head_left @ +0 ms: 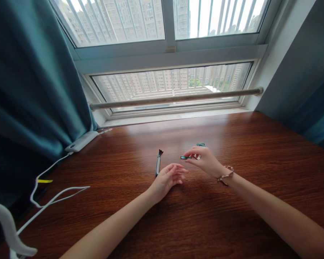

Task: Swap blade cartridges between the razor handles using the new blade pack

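Between the thumb and fingers of my right hand (206, 162) is a small green and black razor cartridge (184, 157), raised a little above the brown table. My left hand (169, 180) is held beside it, palm turned toward the right, fingers loosely apart and holding nothing. Just beyond the left hand lies a grey and black razor handle (158, 163) without a blade head on it; the hand partly covers its near end. Another green and black cartridge (201, 144) rests behind my right hand, with more green partly hidden by the fingers.
The wooden table (248, 154) reaches to the window sill, where a metal rail (175, 98) runs across. A white power strip (82, 141) lies at the left by the blue curtain (37, 72). Its white cable (54, 199) loops over the table's left side near a yellow strip (45, 181).
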Demonstrator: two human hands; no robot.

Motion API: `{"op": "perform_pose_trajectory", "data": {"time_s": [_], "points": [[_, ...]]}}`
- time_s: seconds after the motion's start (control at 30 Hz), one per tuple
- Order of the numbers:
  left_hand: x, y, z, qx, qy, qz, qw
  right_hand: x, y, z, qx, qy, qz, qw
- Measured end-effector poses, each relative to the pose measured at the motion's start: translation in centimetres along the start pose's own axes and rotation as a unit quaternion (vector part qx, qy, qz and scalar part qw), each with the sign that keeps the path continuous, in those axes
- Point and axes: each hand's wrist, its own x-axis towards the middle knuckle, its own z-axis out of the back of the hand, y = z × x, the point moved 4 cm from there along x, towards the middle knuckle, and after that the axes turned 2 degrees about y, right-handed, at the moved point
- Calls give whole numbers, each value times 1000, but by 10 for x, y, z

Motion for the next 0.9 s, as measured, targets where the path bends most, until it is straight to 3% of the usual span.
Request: {"op": "perform_pose_trajectory", "data": {"time_s": [0.13,0.23,0.37,0.5,0.57,0.67,0.77,0.8,0.83,0.9], "points": [[8,-2,3,100,-30,-23,994,14,-39,51,-47,-50,-63,996],[25,-7,4,161,-61,-43,984,16,-70,75,-43,-36,-115,992],[53,-16,-7,221,-72,-92,968,15,-81,77,-25,-22,-126,992],[68,-28,-7,288,-102,-126,944,13,-74,59,125,-25,-159,979],[68,-41,2,374,-136,-153,905,13,-72,50,219,-35,-184,957],[59,-64,21,536,-206,-178,799,12,-73,42,292,-42,-202,934],[49,-78,41,667,-286,-114,678,10,-74,38,328,-42,-206,921],[47,-80,47,692,-299,-82,652,10,-74,36,344,-40,-206,915],[45,-80,52,702,-306,-52,641,10,-73,35,364,-38,-207,907],[42,-77,59,688,-311,-6,656,9,-71,32,410,-35,-213,886]]}}
